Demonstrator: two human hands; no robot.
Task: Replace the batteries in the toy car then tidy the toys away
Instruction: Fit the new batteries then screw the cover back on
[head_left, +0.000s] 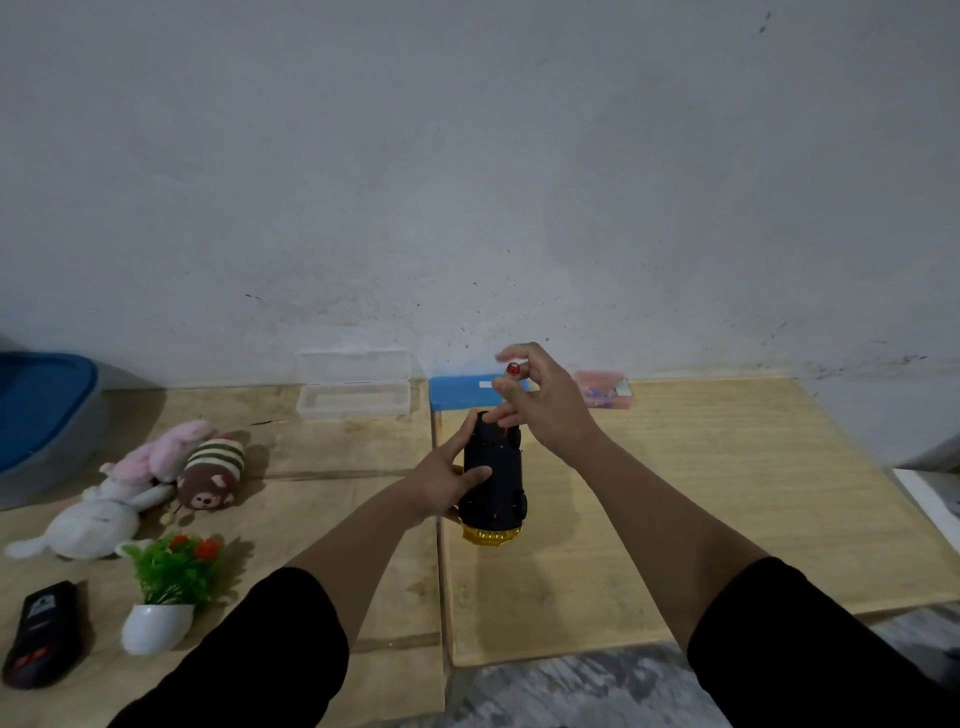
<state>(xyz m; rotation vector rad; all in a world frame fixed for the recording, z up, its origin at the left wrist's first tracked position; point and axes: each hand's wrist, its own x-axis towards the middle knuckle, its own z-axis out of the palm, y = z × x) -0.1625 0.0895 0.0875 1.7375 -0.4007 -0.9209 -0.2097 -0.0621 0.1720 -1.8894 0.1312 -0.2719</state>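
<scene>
L hand (451, 475) grips the toy car (493, 480) round its side, thumb laid over the black underside, fingers wrapped behind. Car is belly-up, held just above the table's (727, 493) left edge, gold nose toward the person, wheels showing on the right flank. R hand (540, 405) hovers over the car's far end, pinching a small red-capped battery (513, 369) btw thumb and forefinger; other fingers curled, lower ones at or near the car's far tip, can't tell if touching.

Straight behind, against the wall: blue box (462, 392), a clear lidded case (353, 397) to its left, a pink packet (605, 392) to its right, partly hidden by the R hand. Light wood to the right of the car stretches to the far right edge.

Left board (322, 457) is busier: pink-eared bunny plush (104, 512), striped monkey plush (213, 475) touching it, small fake plant in white pot (166, 592) nearer, black remote (44, 634) at the near-left corner. Blue-lidded bin (41, 410) sits at far left.
</scene>
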